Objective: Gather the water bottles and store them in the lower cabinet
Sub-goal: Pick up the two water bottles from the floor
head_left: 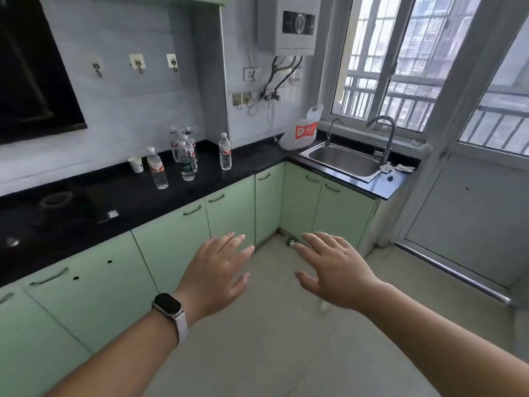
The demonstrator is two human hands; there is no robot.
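Roughly six upright bottles (185, 156) on counter (86, 207).

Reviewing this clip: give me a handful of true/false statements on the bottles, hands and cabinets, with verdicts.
1. Both the left hand and the right hand are empty. True.
2. The lower cabinet doors are open. False: every visible door is shut.
3. The water bottles stand on the black countertop. True.
4. A paper cup sits in the sink. False: it is on the countertop beside the bottles.
5. The smartwatch is on the right wrist. False: left wrist.
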